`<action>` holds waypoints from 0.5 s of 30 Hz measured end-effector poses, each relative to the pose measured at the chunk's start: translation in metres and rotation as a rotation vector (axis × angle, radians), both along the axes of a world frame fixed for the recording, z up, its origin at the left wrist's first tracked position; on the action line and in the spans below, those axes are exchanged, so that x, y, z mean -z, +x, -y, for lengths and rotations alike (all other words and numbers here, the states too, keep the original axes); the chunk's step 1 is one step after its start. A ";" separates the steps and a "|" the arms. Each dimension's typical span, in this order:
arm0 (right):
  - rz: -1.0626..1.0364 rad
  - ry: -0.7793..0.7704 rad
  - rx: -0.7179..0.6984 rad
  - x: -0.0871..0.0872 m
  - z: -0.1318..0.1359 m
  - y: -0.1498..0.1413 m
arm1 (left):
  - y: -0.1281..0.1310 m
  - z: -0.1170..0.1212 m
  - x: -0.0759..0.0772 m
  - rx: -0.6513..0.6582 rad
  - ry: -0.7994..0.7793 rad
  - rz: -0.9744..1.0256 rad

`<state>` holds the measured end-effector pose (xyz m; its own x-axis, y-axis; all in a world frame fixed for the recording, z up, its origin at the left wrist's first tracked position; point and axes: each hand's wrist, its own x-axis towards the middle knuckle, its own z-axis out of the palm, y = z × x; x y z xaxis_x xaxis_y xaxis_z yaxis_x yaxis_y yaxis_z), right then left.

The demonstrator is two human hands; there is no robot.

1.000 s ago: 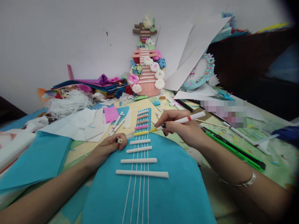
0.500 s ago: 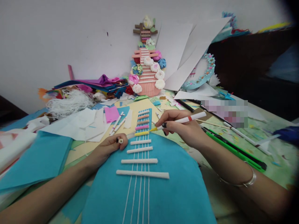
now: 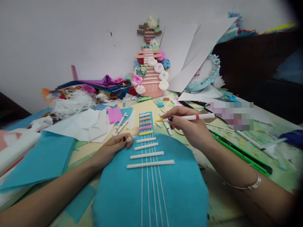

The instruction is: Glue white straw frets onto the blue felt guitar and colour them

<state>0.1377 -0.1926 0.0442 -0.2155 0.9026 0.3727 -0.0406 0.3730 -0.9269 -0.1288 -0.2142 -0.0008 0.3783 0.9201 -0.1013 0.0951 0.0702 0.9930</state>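
Before me lies a blue paper-covered instrument shape (image 3: 123, 189) like a pipa, with white strings running down it. White bars (image 3: 146, 155) cross its body, and the neck carries small coloured bars, the lowest a yellow bar (image 3: 146, 133). My right hand (image 3: 189, 126) pinches a white marker pen (image 3: 189, 118) with a red band, its yellow tip pointing left, just right of the neck and apart from it. My left hand (image 3: 118, 145) rests at the body's upper left edge, fingers curled around a small pale cap (image 3: 128, 139) whose open end shows.
Blue paper sheets (image 3: 40, 157) and white paper (image 3: 73, 126) lie left, with a heap of white string (image 3: 73, 102) behind. A decorated pink instrument model (image 3: 152, 85) leans against the wall. A green cutter knife (image 3: 243, 154) lies right. More markers (image 3: 120, 124) lie beyond my left hand.
My right hand has lifted the marker tip away from the yellow bar, slightly up and right. The blue instrument has turned a little, its strings now slanting differently. My left hand keeps the cap.
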 end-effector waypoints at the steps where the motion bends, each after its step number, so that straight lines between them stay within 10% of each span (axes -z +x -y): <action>1: 0.002 -0.004 0.027 0.001 -0.001 0.000 | 0.000 -0.001 -0.001 -0.002 -0.009 -0.028; 15: 0.041 -0.098 -0.011 0.028 -0.009 -0.008 | -0.005 -0.004 -0.007 -0.186 0.231 -0.340</action>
